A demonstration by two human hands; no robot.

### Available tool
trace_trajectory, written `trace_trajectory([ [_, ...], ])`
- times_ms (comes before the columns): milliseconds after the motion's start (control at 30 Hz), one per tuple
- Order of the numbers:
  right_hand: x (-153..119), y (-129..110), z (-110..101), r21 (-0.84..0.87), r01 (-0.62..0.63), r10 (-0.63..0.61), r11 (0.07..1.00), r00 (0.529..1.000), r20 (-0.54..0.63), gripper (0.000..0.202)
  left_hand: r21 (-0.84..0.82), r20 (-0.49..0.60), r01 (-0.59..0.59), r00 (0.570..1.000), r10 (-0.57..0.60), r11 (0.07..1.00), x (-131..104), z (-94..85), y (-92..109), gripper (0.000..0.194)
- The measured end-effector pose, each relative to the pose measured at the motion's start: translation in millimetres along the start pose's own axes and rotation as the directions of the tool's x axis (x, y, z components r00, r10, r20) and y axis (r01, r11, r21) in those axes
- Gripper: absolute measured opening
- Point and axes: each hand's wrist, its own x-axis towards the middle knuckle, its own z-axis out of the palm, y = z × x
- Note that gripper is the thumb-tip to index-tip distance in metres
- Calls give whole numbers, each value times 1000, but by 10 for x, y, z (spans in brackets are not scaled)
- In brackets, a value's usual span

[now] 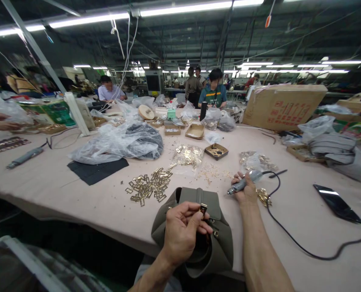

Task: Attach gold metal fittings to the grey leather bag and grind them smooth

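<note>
At lower centre, the left hand (182,231) pinches a clasp (203,209) on the bag (219,243); the right hand (245,187), fingers wrapped, holds a screwdriver (244,182).

- Our left hand (182,231) covered the mouth of the olive bag (198,243), so we could not see what lay inside it; only a small gold clasp (203,209) peeked out between our fingers.
- Our right hand (245,190) wrapped the grey power tool (243,183), hiding most of its body; its tip was too small for us to make out.
- Both our forearms were cut off by the bottom edge.
- The black cord (305,249) ran off the right edge.
- The gold fittings (148,186) on the desk (76,190) were too small to tell apart.
- Another person's hands (0,121) entered from the left edge, their arms cut off.
- Plastic wrap (113,142) blurred the dark pile beneath.
</note>
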Motion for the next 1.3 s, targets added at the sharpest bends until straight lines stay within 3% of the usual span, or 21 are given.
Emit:
trace_trajectory([
  [333,40,81,-106,154,67,-53,986,994,-95,35,2,-12,-2,1000,2,1000,23,37,-45,33],
  [867,140,88,-148,138,149,-128,979,980,-155,36,42,-1,-10,1000,10,999,37,59,-33,30],
  [1300,88,23,-45,133,180,-157,975,973,-170,38,25,0,-10,1000,10,1000,59,58,-44,28],
])
